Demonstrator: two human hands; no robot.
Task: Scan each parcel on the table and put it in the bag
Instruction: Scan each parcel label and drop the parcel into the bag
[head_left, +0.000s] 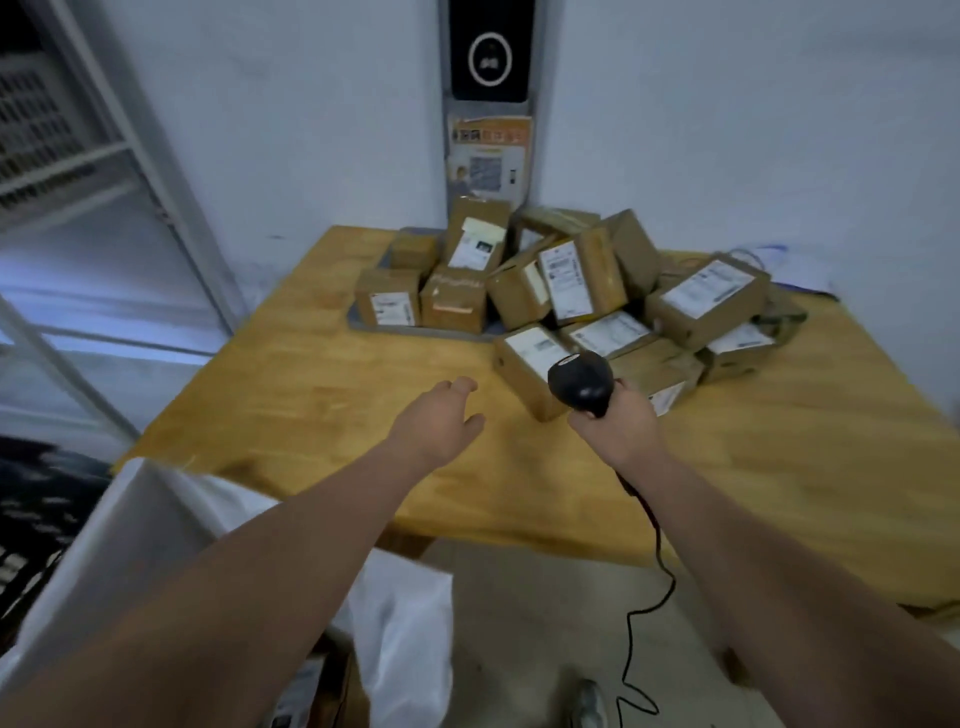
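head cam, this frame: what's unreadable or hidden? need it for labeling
Parcel labels: head view, text too small and blurred to read.
Bag interior: head view, mostly hidden by the left arm and cut off by the bottom edge.
Nearest parcel: near corner hidden by the scanner.
Right hand: fingers mostly hidden behind the scanner.
Cable: far end cut off by the bottom edge.

Parcel labels (567, 280) on table (311, 374): print blurred, unreadable | 1 grey tray (358, 318) at table's far side: mostly buried under parcels (706, 301) | scanner (580, 383) handle over table's near half: hidden in right hand (621, 423) | bag (405, 634) below table's near-left corner: cut by bottom edge
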